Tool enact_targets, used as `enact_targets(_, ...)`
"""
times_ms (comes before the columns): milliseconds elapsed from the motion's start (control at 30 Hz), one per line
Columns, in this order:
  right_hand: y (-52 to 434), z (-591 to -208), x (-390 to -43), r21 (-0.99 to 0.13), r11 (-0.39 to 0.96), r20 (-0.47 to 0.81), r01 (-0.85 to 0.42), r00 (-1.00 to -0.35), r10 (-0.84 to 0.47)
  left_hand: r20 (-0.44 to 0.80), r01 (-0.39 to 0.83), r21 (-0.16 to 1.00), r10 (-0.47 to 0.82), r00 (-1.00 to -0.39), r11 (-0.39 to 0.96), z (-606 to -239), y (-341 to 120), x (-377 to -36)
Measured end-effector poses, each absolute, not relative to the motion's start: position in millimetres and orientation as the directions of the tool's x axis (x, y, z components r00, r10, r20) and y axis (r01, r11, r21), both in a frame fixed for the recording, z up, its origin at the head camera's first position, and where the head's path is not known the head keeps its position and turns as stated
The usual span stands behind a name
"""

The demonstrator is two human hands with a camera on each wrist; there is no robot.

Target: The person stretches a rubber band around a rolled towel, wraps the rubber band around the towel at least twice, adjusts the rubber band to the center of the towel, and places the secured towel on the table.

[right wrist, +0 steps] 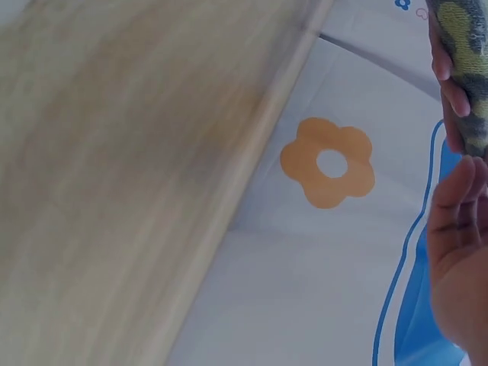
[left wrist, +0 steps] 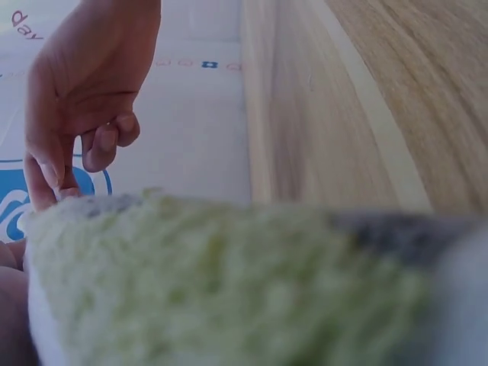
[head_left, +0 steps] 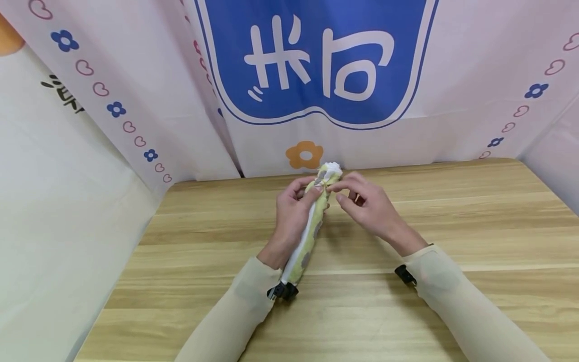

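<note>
Left hand point(head_left: 291, 216): fingers curled round the rolled towel point(head_left: 309, 229); 
Right hand point(head_left: 368, 206): fingertips pinch the towel's top end, just above the left fingers

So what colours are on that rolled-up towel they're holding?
The rolled fluffy towel is pale yellow-green with grey spots and a white edge, clearest in the head view.
</note>
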State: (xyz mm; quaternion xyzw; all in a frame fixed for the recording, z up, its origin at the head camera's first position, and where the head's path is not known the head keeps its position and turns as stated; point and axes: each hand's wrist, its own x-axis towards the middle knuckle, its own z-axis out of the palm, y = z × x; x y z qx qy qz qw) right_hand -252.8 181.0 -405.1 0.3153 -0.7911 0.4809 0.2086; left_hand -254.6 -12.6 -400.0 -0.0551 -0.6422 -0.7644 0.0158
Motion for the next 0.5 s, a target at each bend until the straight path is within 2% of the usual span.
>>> enact_targets(233, 179.1, -406.0, -254.6, -0.605, 0.307, 0.691, -0.734, -0.676, -0.256, 0.116, 0.108, 0.983, 0.049, -0.992, -0.151, -398.5, -11.6, -253.7)
enact_targets(500, 179.8, -404.8, -251.3, -0.682, 0.261, 0.646, -0.683, -0.730, -0.224, 0.133, 0.123, 0.981, 0.056, -0.990, -0.149, -398.1, -12.9, -254.5)
